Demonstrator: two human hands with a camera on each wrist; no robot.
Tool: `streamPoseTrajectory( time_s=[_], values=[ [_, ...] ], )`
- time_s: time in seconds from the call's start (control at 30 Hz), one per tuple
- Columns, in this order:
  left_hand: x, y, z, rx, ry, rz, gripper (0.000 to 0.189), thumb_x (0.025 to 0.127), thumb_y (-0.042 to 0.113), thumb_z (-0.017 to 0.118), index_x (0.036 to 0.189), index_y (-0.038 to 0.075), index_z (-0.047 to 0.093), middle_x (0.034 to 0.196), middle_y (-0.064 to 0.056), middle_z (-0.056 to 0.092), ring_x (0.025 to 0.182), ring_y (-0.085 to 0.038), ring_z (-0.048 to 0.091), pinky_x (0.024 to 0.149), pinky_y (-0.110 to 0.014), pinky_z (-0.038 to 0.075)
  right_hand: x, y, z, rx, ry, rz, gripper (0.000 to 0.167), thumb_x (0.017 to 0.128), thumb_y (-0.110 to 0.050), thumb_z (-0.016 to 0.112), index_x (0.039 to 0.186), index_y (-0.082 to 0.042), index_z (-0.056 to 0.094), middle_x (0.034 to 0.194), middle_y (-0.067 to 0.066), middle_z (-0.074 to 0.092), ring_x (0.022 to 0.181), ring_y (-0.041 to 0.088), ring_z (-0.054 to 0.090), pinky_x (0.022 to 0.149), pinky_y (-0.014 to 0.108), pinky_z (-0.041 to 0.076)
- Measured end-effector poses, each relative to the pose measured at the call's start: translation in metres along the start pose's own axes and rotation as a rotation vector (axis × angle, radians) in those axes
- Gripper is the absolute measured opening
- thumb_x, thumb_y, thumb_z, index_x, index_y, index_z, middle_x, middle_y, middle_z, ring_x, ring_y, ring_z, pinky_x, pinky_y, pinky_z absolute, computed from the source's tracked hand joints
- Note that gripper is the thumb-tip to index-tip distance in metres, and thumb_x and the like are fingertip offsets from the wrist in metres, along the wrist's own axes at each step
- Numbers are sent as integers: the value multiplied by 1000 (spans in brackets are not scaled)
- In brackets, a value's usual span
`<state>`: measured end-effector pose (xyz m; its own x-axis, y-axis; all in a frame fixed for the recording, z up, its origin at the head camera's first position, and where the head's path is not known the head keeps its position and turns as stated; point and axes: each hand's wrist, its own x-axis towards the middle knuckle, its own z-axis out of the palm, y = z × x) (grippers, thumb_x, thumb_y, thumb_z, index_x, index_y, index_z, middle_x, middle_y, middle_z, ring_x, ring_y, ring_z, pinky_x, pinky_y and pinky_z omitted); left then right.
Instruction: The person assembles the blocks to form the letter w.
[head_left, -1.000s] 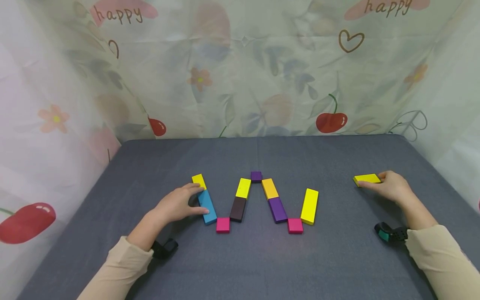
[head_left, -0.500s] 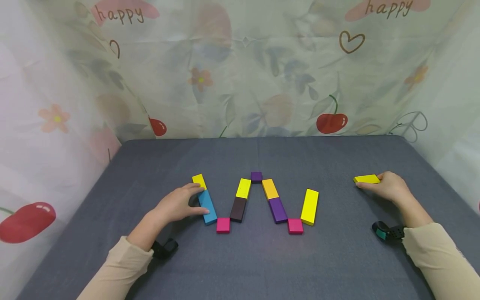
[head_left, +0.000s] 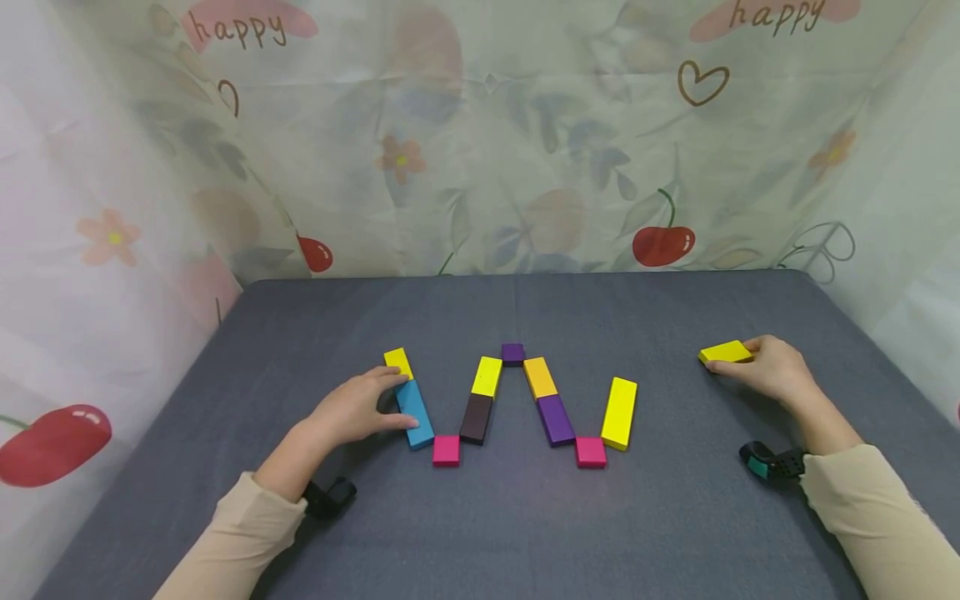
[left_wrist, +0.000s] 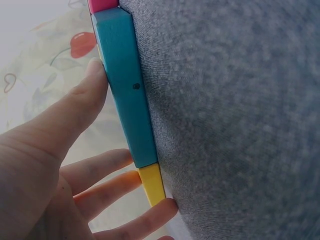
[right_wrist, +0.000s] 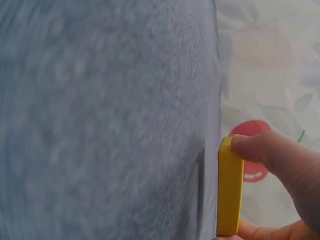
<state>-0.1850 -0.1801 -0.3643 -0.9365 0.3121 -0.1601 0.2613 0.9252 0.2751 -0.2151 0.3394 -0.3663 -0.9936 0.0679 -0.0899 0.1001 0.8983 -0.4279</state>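
Note:
In the head view, several flat colored blocks lie end to end in a W-like zigzag. My left hand [head_left: 356, 408] rests at its left arm, thumb on the blue block [head_left: 415, 414] and fingertips by the small yellow block [head_left: 398, 362]. The left wrist view has the thumb along the side of the blue block [left_wrist: 125, 90], with the fingers extended and spread near the yellow block [left_wrist: 152, 185]. Far right, my right hand [head_left: 776, 371] pinches a loose yellow block [head_left: 724, 352]; the right wrist view shows the thumb at one end of this yellow block [right_wrist: 230, 192].
Pink blocks [head_left: 446, 451] form the lower corners, and a dark purple block [head_left: 513, 354] the middle peak. A longer yellow block [head_left: 620, 414] makes the right arm. Grey cloth [head_left: 525, 525] covers the table, with a patterned curtain [head_left: 487, 167] behind it.
The right hand has shifted slightly left with its yellow block, which is now turned at a different angle. My left hand and the laid blocks look unmoved.

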Motion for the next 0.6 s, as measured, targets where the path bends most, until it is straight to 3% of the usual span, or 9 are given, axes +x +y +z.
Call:
streamPoseTrajectory(
  time_s=[0.17, 0.33, 0.6],
  values=[
    [0, -1, 0, -14, 4, 19, 73, 78, 46, 71, 134, 3, 50, 142, -21, 43, 128, -39, 44, 101, -54, 41, 1, -6, 2, 12, 2, -31, 79, 84, -46, 63, 121, 21, 45, 113, 38, 51, 85, 34, 54, 60, 27, 41],
    [0, -1, 0, -19, 6, 26, 73, 78, 46, 71, 133, 3, 50, 141, -21, 43, 127, -39, 45, 100, -54, 41, 1, -16, 4, 34, -11, -30, 85, 83, -48, 64, 126, 20, 39, 120, 39, 46, 101, 44, 50, 75, 45, 47],
    [0, -1, -1, -21, 1, 22, 73, 78, 46, 71, 134, 3, 49, 142, -21, 43, 128, -39, 44, 101, -54, 41, 0, -31, 8, 24, -10, -75, 82, 82, -46, 66, 126, 18, 40, 119, 37, 46, 102, 44, 49, 79, 50, 46]
  ],
)
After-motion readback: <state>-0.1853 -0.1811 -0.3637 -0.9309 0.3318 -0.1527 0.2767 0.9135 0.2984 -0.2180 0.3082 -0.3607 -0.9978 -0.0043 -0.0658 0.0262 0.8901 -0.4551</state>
